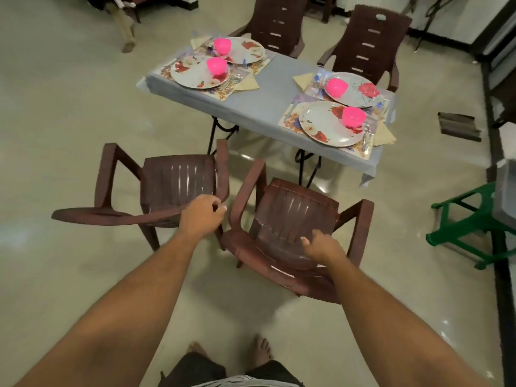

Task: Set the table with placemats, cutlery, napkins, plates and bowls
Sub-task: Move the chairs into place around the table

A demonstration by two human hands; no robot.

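- Here, the left hand (202,216) is over the back rail of the left brown plastic armchair (167,185), fingers loosely curled with thumb and forefinger close together; whether they actually touch the rail cannot be told from the blurred view.
- The right hand (321,247) hovers at the backrest of the right brown plastic armchair (290,219), fingers relaxed and slightly curled, holding nothing; contact with the chair cannot be confirmed.
- The two armchairs stand just beside each other, their armrests nearly meeting between the hands.
- Beyond both hands stands the table (265,99), covered with a grey cloth and well apart from the hands.
- Beyond the left hand, two floral placemats lie at the table's left end; the nearer placemat (217,92) carries a floral plate (195,74) with a pink bowl (217,65) on it.
- A folded beige napkin (247,83) lies beside that plate; cutlery next to it is too blurred to identify.
- Beyond the right hand, the table's right end holds two more settings: a near plate (321,124) with a pink bowl (354,116), and a farther plate (360,92) with a pink bowl (337,87).
- Two further brown armchairs (368,43) stand on the table's far side.
- To the right of the right hand stands a green plastic stool (460,227).
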